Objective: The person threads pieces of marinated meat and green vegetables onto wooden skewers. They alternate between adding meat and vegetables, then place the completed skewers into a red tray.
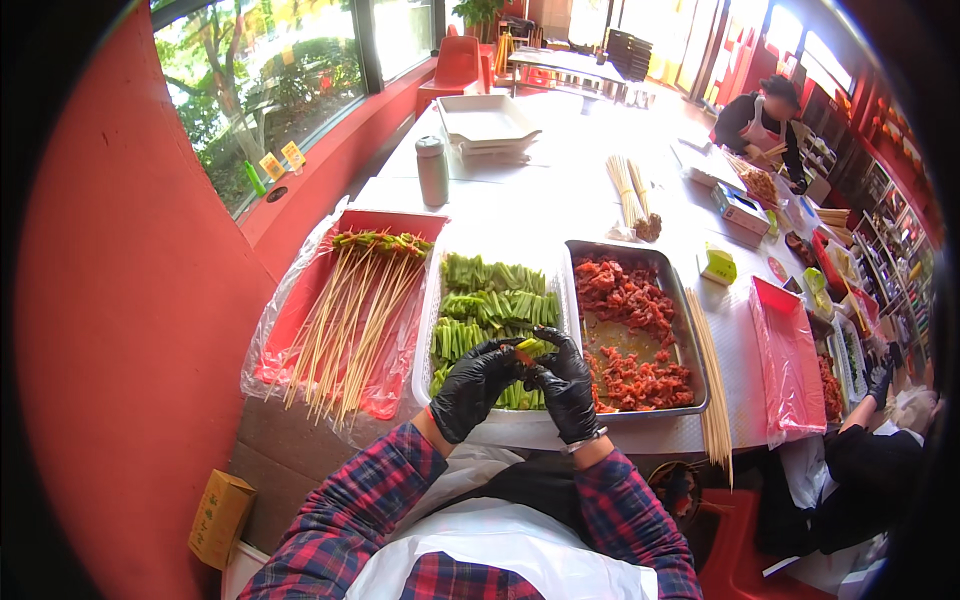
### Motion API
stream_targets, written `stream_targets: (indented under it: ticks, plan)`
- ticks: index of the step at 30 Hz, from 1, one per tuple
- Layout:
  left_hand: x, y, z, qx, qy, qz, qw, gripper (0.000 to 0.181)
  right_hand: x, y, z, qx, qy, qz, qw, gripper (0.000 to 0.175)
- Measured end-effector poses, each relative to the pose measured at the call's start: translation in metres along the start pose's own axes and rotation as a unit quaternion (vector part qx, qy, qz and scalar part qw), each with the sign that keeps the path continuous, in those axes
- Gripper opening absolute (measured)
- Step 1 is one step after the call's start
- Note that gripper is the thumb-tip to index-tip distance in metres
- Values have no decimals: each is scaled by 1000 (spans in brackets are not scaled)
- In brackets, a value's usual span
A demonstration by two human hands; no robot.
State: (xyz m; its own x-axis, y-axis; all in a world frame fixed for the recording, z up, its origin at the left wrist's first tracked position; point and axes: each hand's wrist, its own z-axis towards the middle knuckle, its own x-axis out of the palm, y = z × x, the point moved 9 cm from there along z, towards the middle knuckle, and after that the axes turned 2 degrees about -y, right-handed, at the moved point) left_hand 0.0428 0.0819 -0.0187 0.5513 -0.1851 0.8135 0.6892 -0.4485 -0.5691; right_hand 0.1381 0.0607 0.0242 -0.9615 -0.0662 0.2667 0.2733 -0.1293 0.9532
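Observation:
In black gloves, my left hand and my right hand meet over a white plastic basket. Their fingers pinch a small bundle of cut green stalk and red meat. The basket holds rows of cut green stalks. Just right of it, a metal tray carries two heaps of red meat pieces. To the left, bamboo skewers lie in a plastic-lined red tray, their far ends loaded with green and red food. My fingers partly hide the bundle.
Bare bamboo skewers lie right of the metal tray, overhanging the table edge. A bottle, stacked white trays and bundled skewers stand farther back. One person works across the table; another's gloved hand shows at right.

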Motion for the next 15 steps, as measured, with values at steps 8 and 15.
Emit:
stream_targets:
  ticks: [8, 15]
  plan:
    - [-7, -5, 0, 32, -39, 17, 999, 22, -2, -16, 5, 85, 17, 44, 995, 25]
    - [2, -9, -5, 42, -36, 40, 998, 20, -8, -21, 6, 97, -22, 32, 995, 17]
